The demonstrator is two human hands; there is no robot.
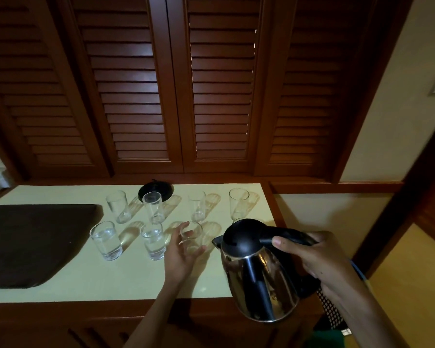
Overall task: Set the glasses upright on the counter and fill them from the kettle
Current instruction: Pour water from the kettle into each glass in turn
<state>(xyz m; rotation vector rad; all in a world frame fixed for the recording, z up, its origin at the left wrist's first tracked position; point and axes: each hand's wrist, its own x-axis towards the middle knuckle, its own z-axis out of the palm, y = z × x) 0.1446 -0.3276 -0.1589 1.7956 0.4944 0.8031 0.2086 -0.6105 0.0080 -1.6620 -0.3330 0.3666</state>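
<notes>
Several clear glasses stand upright in two rows on the pale counter (86, 280). The two front-left glasses (106, 241) (153, 241) hold water. The back row (118, 205) (154, 207) (197, 205) (237, 203) looks empty. My left hand (180, 254) curls round the third front glass (192, 237), which stands on the counter and looks empty. My right hand (319, 257) grips the black handle of a steel kettle (259, 277), held in the air over the counter's front right corner, its spout pointing left toward that glass.
The kettle's round black base (161, 188) sits at the back behind the glasses. A dark tray or mat (28, 244) covers the counter's left part. Louvred wooden doors (173, 96) rise behind. The counter ends at a wooden edge on the right.
</notes>
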